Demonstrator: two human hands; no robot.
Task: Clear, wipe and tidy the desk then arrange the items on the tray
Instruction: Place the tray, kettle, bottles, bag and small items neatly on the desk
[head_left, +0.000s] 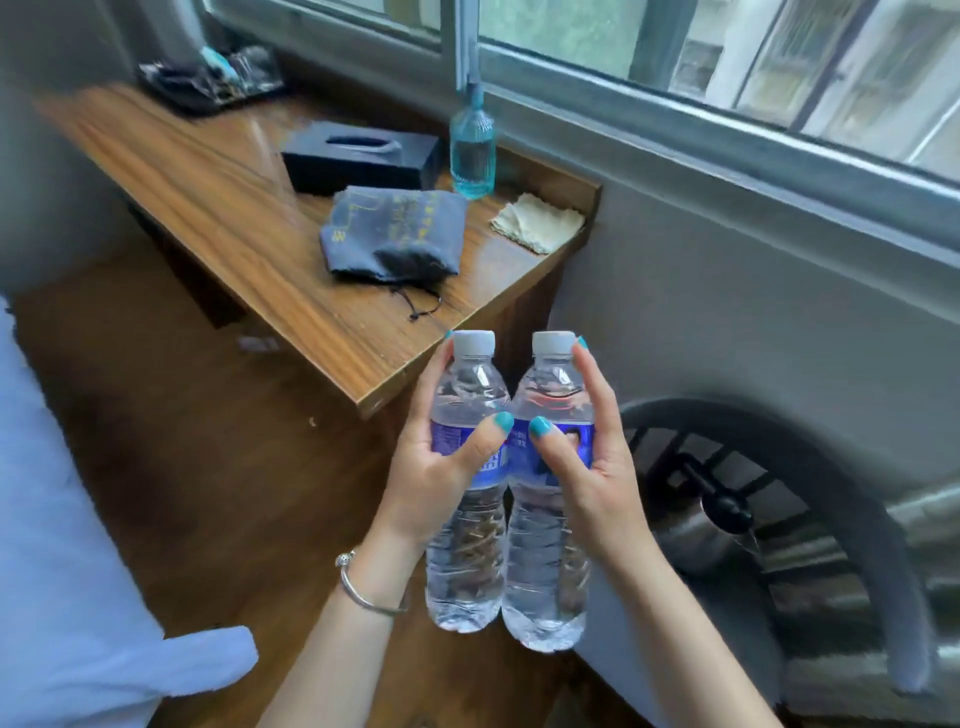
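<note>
the left water bottle (467, 483) and the right water bottle (550, 493) are held upright side by side in the air, touching along their sides, in front of the near corner of the desk (218, 208) and off its surface. both have white caps and blue labels and look full. the left hand (431, 462) is wrapped round the left bottle at its label, thumb across the front and fingers behind. the right hand (587, 457) is clamped the same way on the right bottle, thumb on the label. a silver bracelet (363, 587) sits on the left wrist.

on the desk, nearest the bottles, lies a grey drawstring pouch (395, 234), its cord trailing toward the desk's front edge. just beyond the pouch stands a black tissue box (358, 156). beside the box, toward the window side of the desk, a blue spray bottle (471, 140) stands upright. a pale folded cloth (537, 222) lies at the desk's right corner, near the spray bottle. at the desk's far end sits a dark tray (218, 78) with small items, too blurred to name.

behind the desk runs a window (675, 62). left of the desk is white bedding (62, 519).
</note>
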